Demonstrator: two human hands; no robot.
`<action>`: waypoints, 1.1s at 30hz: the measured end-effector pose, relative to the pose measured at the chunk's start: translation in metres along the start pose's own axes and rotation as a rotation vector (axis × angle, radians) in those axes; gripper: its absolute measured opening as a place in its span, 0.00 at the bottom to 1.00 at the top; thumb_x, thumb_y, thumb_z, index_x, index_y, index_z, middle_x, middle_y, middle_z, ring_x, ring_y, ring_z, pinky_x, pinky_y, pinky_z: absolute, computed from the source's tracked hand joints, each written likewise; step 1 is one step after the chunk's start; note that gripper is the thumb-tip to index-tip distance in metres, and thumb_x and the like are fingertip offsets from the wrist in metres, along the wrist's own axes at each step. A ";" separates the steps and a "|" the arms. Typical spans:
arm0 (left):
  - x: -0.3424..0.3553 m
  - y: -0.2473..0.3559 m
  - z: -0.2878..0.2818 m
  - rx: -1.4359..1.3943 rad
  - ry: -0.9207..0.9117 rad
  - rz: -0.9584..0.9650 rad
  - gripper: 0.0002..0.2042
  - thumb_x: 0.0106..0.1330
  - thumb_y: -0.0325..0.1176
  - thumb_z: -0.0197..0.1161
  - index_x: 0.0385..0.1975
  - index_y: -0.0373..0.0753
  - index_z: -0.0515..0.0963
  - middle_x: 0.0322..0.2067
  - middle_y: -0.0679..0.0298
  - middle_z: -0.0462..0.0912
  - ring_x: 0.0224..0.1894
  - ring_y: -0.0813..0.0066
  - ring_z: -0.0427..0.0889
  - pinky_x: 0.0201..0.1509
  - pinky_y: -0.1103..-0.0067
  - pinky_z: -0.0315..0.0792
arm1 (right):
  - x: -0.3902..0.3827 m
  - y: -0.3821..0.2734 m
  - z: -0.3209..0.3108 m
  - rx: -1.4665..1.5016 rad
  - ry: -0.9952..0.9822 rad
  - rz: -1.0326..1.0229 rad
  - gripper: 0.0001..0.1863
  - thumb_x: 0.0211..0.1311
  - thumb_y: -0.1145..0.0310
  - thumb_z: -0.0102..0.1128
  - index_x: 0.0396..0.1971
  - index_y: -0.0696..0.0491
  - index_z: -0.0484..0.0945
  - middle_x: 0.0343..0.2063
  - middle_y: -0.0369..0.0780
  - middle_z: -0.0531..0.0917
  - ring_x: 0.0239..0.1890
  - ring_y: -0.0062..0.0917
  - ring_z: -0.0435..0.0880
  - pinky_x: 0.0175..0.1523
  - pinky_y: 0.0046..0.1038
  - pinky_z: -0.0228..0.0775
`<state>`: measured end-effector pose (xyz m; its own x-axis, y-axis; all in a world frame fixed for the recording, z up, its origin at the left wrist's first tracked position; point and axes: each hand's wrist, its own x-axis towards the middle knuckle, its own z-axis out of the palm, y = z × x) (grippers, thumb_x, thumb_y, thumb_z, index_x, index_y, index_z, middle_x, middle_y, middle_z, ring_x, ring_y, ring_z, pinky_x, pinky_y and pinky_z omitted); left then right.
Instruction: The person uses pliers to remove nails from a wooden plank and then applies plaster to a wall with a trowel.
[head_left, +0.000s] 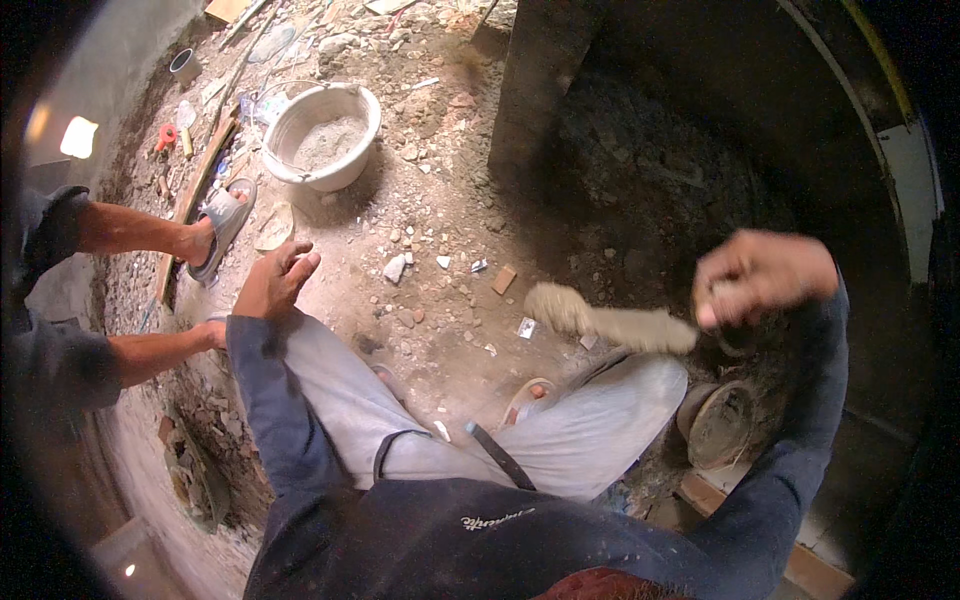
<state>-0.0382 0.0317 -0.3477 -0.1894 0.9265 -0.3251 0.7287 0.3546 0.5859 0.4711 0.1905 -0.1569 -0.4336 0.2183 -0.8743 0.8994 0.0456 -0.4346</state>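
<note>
My right hand [758, 277], smeared by motion, is closed round the handle end of what looks like a trowel. In front of it stretches a long mass of wet grey-brown mortar [620, 322], which hides most of the tool's blade, above my bent right knee. My left hand [275, 275] hovers by my left knee with its fingers loosely bent and apart; nothing shows in it. Beyond it, a white bucket [369, 120] with a wire handle stands on the ground, partly filled with grey mix.
Another person's sandalled foot [225, 225] stands at the left, next to a wooden strip [205, 165]. A dark upright panel [535, 90] rises ahead. By my right knee sits a mortar-crusted round container [718, 424]. Stones and a brown block [504, 279] litter the dirt floor.
</note>
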 end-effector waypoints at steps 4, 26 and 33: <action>0.000 0.006 -0.002 -0.090 -0.010 0.030 0.25 0.70 0.47 0.59 0.54 0.29 0.75 0.46 0.49 0.84 0.49 0.64 0.83 0.53 0.73 0.74 | 0.026 0.008 -0.057 0.073 0.649 0.023 0.20 0.63 0.46 0.63 0.36 0.49 0.84 0.20 0.30 0.76 0.22 0.14 0.73 0.25 0.21 0.66; -0.008 0.022 0.000 -0.183 -0.157 -0.122 0.24 0.73 0.44 0.57 0.60 0.31 0.72 0.43 0.59 0.82 0.44 0.75 0.79 0.47 0.79 0.73 | 0.249 0.205 0.144 0.699 0.533 0.027 0.47 0.66 0.45 0.58 0.73 0.59 0.49 0.36 0.39 0.78 0.24 0.24 0.75 0.32 0.32 0.73; -0.006 -0.004 -0.006 -0.268 -0.195 -0.198 0.26 0.74 0.47 0.56 0.61 0.32 0.72 0.43 0.61 0.82 0.44 0.75 0.79 0.46 0.79 0.74 | 0.334 0.175 0.133 0.865 0.789 -0.096 0.37 0.69 0.48 0.52 0.68 0.57 0.55 0.33 0.39 0.73 0.22 0.20 0.69 0.25 0.25 0.67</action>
<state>-0.0441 0.0253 -0.3440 -0.1621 0.8046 -0.5713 0.4876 0.5686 0.6625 0.4764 0.1420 -0.5537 -0.0707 0.8074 -0.5857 0.3966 -0.5160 -0.7592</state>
